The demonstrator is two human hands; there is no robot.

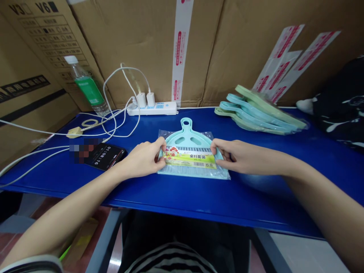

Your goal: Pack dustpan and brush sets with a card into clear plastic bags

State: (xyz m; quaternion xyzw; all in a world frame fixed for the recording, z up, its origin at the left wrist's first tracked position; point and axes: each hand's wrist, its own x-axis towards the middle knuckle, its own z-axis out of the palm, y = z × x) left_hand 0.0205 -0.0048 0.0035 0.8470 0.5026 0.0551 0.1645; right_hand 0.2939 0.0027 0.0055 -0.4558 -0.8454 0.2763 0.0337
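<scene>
On the table (182,195), nearer us than the power strip (162,110), lies our wrapped dustpan (187,141): probably light and stiff, its film slippery, best held by its sides. There our left hand (144,157) and right hand (241,156) pinch it, fingers curled, forearms slanting inward.

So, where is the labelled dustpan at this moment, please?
In the head view, the labelled dustpan is near the centre, on the blue table, right of the phone, between the left hand and the right hand.
</scene>
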